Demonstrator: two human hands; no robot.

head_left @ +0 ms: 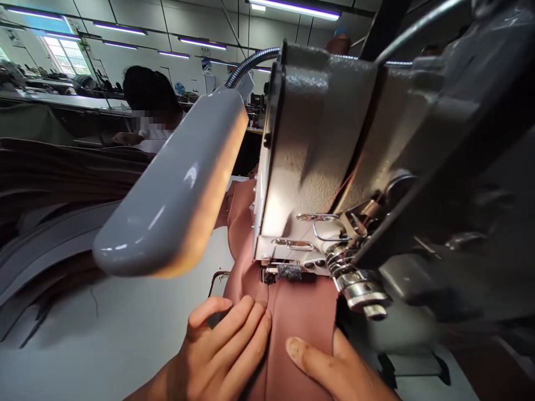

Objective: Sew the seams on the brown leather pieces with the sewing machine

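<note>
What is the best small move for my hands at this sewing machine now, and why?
Probably smooth the piece flat toward the needle area with both hands. Your left hand and right hand lie on either side of the seam line, and the piece runs under the machine there, so light, even pressure should help it feed without a fold.

Ceiling tubes (pixel 119 29) and a window (pixel 67 55) light the room evenly, while a lamp (pixel 171 184) throws warm light onto the machine (pixel 317 139), glaring on its casting. The right edge falls into dark shadow and soft blur; wide-angle distortion bends the far ceiling lines.
</note>
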